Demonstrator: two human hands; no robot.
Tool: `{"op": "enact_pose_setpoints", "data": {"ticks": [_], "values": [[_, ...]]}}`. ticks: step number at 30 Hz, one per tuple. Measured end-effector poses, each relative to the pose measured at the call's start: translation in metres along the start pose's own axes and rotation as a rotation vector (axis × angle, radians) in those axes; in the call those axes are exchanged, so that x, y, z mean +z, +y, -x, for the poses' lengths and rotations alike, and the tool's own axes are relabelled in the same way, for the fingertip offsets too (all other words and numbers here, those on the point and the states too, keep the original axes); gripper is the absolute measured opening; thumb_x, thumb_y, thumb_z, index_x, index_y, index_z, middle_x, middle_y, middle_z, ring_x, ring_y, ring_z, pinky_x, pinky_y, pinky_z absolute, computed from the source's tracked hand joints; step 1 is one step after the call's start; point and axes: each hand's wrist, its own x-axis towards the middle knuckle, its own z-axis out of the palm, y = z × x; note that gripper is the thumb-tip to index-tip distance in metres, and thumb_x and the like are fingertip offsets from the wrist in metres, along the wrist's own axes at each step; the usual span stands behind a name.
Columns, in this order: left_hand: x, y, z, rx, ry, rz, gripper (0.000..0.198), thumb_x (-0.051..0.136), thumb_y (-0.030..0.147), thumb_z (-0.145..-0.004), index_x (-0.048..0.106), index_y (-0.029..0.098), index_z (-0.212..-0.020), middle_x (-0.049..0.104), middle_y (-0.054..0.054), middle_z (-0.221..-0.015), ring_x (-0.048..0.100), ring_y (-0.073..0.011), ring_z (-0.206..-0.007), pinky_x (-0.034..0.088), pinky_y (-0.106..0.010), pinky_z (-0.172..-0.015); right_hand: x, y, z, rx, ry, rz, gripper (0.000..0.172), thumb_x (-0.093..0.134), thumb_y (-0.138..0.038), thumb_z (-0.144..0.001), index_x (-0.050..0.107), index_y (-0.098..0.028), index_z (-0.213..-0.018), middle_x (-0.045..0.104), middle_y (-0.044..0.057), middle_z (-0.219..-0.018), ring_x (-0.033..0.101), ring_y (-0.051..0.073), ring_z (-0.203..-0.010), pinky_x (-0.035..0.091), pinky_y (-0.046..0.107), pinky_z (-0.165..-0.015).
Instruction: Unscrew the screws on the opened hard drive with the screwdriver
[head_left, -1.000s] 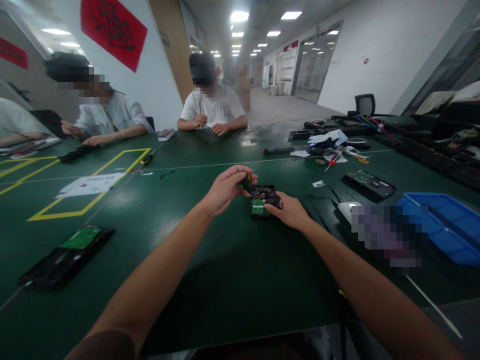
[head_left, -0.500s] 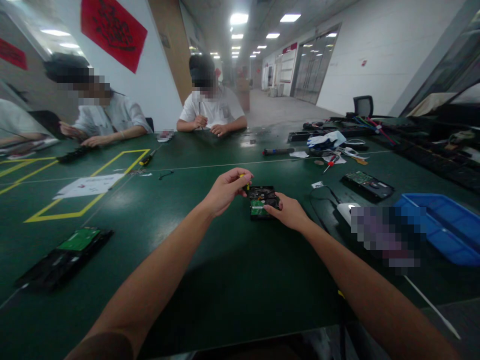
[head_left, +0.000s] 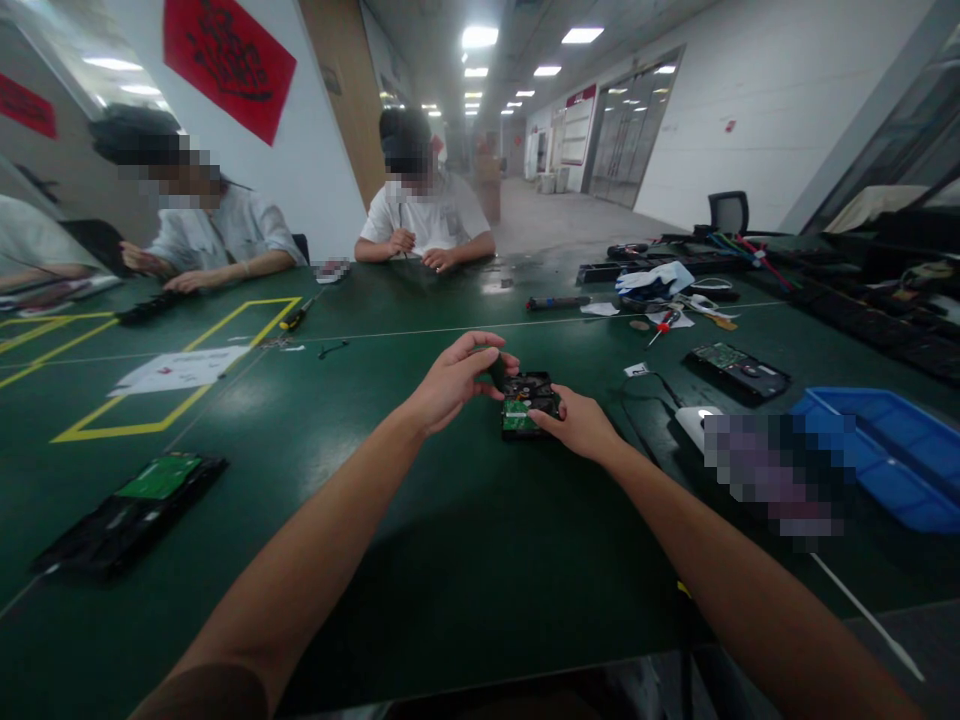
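A hard drive with a green circuit board lies in front of me on the green table. My right hand is closed round its right edge, thumb across the top and the other fingers mostly hidden. At the drive's far left corner, my left hand pinches the dark handle of a small screwdriver between thumb and fingers. The screwdriver's tip is hard to make out beside the drive. A second hard drive lies to the right, and a larger dark unit with a green board lies at the left.
At right stand a blue plastic tray and a blurred-out device with a cable. Farther back lie a red screwdriver, gloves and a dark tool. A yellow-black screwdriver and paper lie left. Co-workers sit across the table.
My left fingers have shifted on the screwdriver handle; its yellow part showed before and now mostly dark shows. My right hand and the hard drive stay in place.
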Motion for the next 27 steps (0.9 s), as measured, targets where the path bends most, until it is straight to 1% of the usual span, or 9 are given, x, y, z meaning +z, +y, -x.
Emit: {"op": "enact_pose_setpoints", "data": {"ticks": [3,6,11,15,18,22,25,27], "values": [[0.0012,0.0009,0.0002,-0.014,0.006,0.029,0.019,0.063,0.028,-0.093,0.058,0.020,-0.110,0.072,-0.011,-0.108,0.069,-0.0234,-0.099,0.057,-0.033,-0.068,-0.0006,-0.0005,0.0004,-0.002,-0.003,0.003,0.053,0.065,-0.055,-0.093,0.062,-0.018,-0.131,0.071,0.007,-0.093,0.066,0.022,-0.085,0.041,0.029,-0.070],[0.0003,0.0014,-0.0006,-0.001,0.010,0.009,0.015,0.060,0.027,-0.093,0.062,0.019,-0.105,0.071,-0.012,-0.111,0.068,-0.0233,-0.102,0.057,-0.031,-0.069,0.0001,0.0000,0.0004,0.006,0.004,0.003,0.053,0.065,-0.055,-0.092,0.062,-0.019,-0.131,0.071,0.007,-0.092,0.066,0.023,-0.085,0.041,0.029,-0.070],[-0.0044,-0.0002,-0.0037,0.017,0.032,-0.058,0.021,0.058,0.027,-0.092,0.072,0.017,-0.104,0.068,-0.011,-0.109,0.063,-0.0209,-0.100,0.055,-0.028,-0.067,0.0019,0.0016,-0.0005,0.017,0.006,0.001,0.054,0.064,-0.056,-0.092,0.061,-0.019,-0.131,0.071,0.007,-0.091,0.066,0.023,-0.085,0.042,0.029,-0.069],[-0.0048,-0.0022,-0.0050,0.008,0.022,-0.006,0.023,0.056,0.026,-0.093,0.070,0.019,-0.111,0.068,-0.010,-0.104,0.065,-0.0211,-0.097,0.056,-0.031,-0.070,0.0018,0.0021,-0.0011,0.002,0.003,0.006,0.054,0.065,-0.056,-0.092,0.062,-0.019,-0.132,0.071,0.008,-0.093,0.066,0.022,-0.082,0.041,0.029,-0.068],[-0.0028,-0.0026,-0.0043,0.008,0.018,0.014,0.020,0.057,0.029,-0.094,0.068,0.019,-0.108,0.069,-0.010,-0.104,0.066,-0.0213,-0.097,0.057,-0.033,-0.072,0.0013,0.0015,-0.0011,0.003,0.007,0.013,0.053,0.065,-0.055,-0.092,0.063,-0.019,-0.130,0.071,0.008,-0.093,0.065,0.022,-0.080,0.042,0.029,-0.068],[-0.0004,-0.0031,-0.0028,0.035,0.008,-0.028,0.023,0.064,0.039,-0.093,0.067,0.019,-0.102,0.068,-0.009,-0.103,0.065,-0.0206,-0.097,0.057,-0.030,-0.070,0.0011,0.0003,-0.0008,0.004,0.008,0.017,0.052,0.065,-0.054,-0.092,0.062,-0.018,-0.130,0.072,0.008,-0.093,0.066,0.022,-0.081,0.042,0.029,-0.068],[-0.0011,-0.0044,-0.0028,0.054,0.006,-0.099,0.026,0.075,0.038,-0.085,0.067,0.018,-0.100,0.067,-0.007,-0.100,0.064,-0.0183,-0.094,0.055,-0.027,-0.068,0.0012,0.0003,-0.0006,0.004,0.011,0.015,0.051,0.065,-0.054,-0.092,0.062,-0.019,-0.130,0.072,0.008,-0.095,0.066,0.023,-0.083,0.042,0.029,-0.068],[-0.0028,-0.0053,-0.0034,0.057,0.012,-0.140,0.027,0.078,0.038,-0.082,0.069,0.018,-0.098,0.066,-0.006,-0.096,0.062,-0.0159,-0.088,0.053,-0.025,-0.066,0.0015,0.0008,-0.0006,0.001,0.013,0.011,0.052,0.065,-0.054,-0.092,0.062,-0.020,-0.131,0.072,0.008,-0.094,0.066,0.023,-0.083,0.042,0.029,-0.069]]}}
